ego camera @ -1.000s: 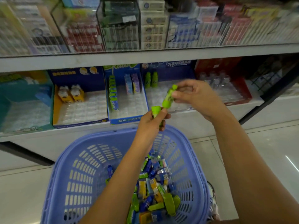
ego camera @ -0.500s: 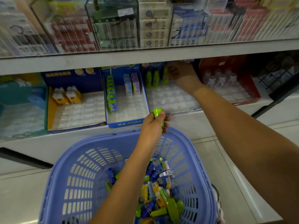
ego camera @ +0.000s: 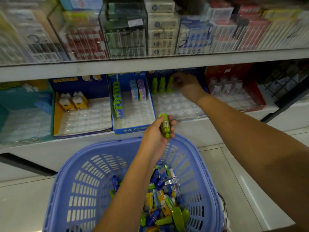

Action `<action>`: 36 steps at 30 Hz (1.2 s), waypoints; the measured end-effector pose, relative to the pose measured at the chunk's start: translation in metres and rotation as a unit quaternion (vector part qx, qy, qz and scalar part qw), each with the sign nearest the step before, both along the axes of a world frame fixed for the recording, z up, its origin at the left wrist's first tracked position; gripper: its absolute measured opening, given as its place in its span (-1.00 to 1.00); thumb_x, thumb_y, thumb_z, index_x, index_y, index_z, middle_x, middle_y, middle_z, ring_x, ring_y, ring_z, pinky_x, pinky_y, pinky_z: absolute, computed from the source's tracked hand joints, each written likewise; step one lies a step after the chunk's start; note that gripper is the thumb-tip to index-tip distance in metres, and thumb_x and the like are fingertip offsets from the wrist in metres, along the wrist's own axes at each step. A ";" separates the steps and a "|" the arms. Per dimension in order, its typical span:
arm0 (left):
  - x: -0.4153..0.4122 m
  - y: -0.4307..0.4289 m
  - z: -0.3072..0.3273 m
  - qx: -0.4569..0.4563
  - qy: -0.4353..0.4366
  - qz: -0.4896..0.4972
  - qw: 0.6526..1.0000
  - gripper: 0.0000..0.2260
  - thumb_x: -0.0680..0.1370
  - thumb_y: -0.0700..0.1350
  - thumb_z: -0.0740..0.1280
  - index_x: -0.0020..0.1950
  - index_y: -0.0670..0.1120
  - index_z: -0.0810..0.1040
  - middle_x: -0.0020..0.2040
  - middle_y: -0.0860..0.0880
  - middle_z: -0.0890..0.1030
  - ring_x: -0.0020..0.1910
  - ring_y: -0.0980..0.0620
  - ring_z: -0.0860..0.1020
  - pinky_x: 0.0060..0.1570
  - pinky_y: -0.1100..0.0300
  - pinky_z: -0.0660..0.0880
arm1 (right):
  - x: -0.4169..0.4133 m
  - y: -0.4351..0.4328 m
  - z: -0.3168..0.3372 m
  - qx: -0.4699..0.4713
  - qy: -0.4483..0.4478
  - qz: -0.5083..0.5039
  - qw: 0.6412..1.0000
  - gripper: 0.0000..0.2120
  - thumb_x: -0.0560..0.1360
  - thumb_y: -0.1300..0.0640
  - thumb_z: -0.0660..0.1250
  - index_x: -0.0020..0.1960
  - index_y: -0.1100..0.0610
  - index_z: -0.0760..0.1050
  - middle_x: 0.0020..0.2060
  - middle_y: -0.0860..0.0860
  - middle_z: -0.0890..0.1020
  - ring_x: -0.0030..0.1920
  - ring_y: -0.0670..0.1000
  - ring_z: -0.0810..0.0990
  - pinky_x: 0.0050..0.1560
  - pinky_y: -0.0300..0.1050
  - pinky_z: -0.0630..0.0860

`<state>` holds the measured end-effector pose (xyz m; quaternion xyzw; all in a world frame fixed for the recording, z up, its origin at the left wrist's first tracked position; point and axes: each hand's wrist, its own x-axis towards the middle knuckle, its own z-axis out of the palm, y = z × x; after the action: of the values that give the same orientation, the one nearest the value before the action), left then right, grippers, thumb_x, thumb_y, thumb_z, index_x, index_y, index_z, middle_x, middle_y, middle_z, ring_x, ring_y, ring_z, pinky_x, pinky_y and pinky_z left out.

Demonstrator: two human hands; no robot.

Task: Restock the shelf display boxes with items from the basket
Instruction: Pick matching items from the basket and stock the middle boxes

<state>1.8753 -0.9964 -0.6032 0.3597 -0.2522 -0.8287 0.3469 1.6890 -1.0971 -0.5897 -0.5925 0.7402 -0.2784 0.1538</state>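
Observation:
A blue plastic basket [ego camera: 93,166] sits on the floor below me, holding several small green, blue and yellow items [ego camera: 164,198]. My left hand [ego camera: 155,136] hovers above the basket's far rim, shut on a green bottle-shaped item [ego camera: 165,126]. My right hand [ego camera: 185,85] reaches deep into the blue display box [ego camera: 177,106] on the lower shelf, fingers touching a third green bottle [ego camera: 170,84] standing beside two others [ego camera: 158,85] at the box's back row. Whether the fingers still grip it is hard to see.
Left of that box stand a blue box [ego camera: 133,113] with green, blue and purple packs, a yellow-sided box [ego camera: 80,114] with two yellow figures, and a teal box [ego camera: 21,113]. A red box [ego camera: 237,91] with clear bottles sits right. The upper shelf edge [ego camera: 150,64] overhangs.
My right hand carried one green bottle from my left hand up into the display box's back row. My left hand stayed above the basket, turning its remaining green bottle.

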 end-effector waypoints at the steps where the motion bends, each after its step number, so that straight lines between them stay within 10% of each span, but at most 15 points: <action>1: 0.003 0.000 0.002 0.010 0.033 0.007 0.999 -0.74 0.65 -0.10 0.11 0.04 -0.23 0.52 -0.20 -0.08 0.54 -0.33 0.06 0.45 -0.41 0.28 0.46 | 0.002 0.003 0.000 -0.004 -0.028 -0.009 1.000 -0.74 0.48 0.27 0.31 0.16 0.20 0.47 -0.07 0.12 0.62 -0.05 0.02 0.54 -0.11 -0.25 0.39; 9: 0.024 -0.007 0.015 -0.062 0.098 -0.005 0.993 -0.58 0.46 0.03 0.26 0.19 -0.22 0.52 -0.30 0.04 0.51 -0.35 0.12 0.32 -0.43 0.33 0.31 | 0.039 0.108 0.037 -0.018 -0.337 0.057 0.940 -0.89 0.41 0.18 0.44 -0.09 0.17 0.56 -0.34 0.07 0.64 -0.38 -0.01 0.63 -0.30 -0.22 0.58; 14: 0.027 -0.008 0.020 -0.050 0.092 0.052 0.993 -0.77 0.48 -0.03 0.30 0.04 -0.14 0.54 -0.26 -0.02 0.53 -0.33 0.10 0.52 -0.34 0.27 0.49 | 0.061 0.143 0.045 -0.016 -0.336 0.140 0.931 -0.49 0.16 -0.02 0.58 0.07 -0.02 0.52 -0.04 -0.04 0.62 -0.15 0.03 0.65 -0.05 -0.09 0.61; 22: 0.016 0.004 0.037 0.012 0.157 0.064 0.985 -0.63 0.63 0.03 0.10 0.23 -0.21 0.46 0.30 -0.20 0.51 0.32 -0.09 0.47 0.33 0.03 0.40 | 0.094 0.145 0.031 -0.189 -0.131 0.079 0.970 -0.66 0.34 0.03 0.50 0.09 -0.08 0.55 0.12 -0.12 0.45 0.14 -0.21 0.45 0.10 -0.34 0.43; 26: 0.009 0.006 0.040 0.011 0.155 0.065 0.986 -0.58 0.65 0.00 0.09 0.34 -0.28 0.40 0.20 -0.24 0.54 0.23 -0.13 0.51 0.29 0.08 0.38 | 0.097 0.142 0.033 -0.221 -0.258 0.040 0.940 -0.76 0.42 0.14 0.45 0.04 -0.11 0.59 -0.04 -0.12 0.65 -0.01 -0.12 0.62 0.03 -0.29 0.53; 29: 0.005 0.007 0.035 -0.097 -0.011 0.026 0.995 -0.66 0.65 -0.04 0.15 0.37 -0.16 0.40 0.18 -0.08 0.57 0.18 0.02 0.55 0.24 0.15 0.44 | 0.076 0.130 0.035 -0.225 -0.335 -0.034 0.914 -0.81 0.42 0.15 0.45 0.02 -0.01 0.61 -0.13 -0.06 0.70 -0.08 -0.09 0.67 -0.05 -0.31 0.55; 31: 0.004 0.010 0.023 -0.283 -0.208 -0.010 0.936 -0.65 0.64 -0.07 0.18 0.43 -0.07 0.34 0.29 -0.02 0.50 0.22 0.07 0.50 0.20 0.25 0.41 | 0.057 0.113 0.034 -0.207 -0.323 -0.053 0.922 -0.82 0.42 0.17 0.45 0.02 0.11 0.61 -0.15 0.00 0.69 -0.10 -0.08 0.67 -0.07 -0.25 0.57; 36: -0.003 0.009 -0.021 -0.570 -0.517 -0.182 0.612 -0.49 0.66 -0.10 0.11 0.55 -0.15 -0.01 0.57 -0.09 -0.03 0.54 -0.05 -0.04 0.48 0.17 -0.04 | 0.031 0.054 0.027 -0.130 -0.216 -0.017 0.968 -0.77 0.40 0.27 0.46 0.05 0.23 0.60 -0.05 0.15 0.66 -0.18 -0.23 0.60 -0.05 -0.40 0.51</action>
<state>1.8728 -0.9879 -0.6243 0.4046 -0.8715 -0.2409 0.1368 1.7197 -1.0431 -0.5626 -0.5205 0.6567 -0.4963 0.2269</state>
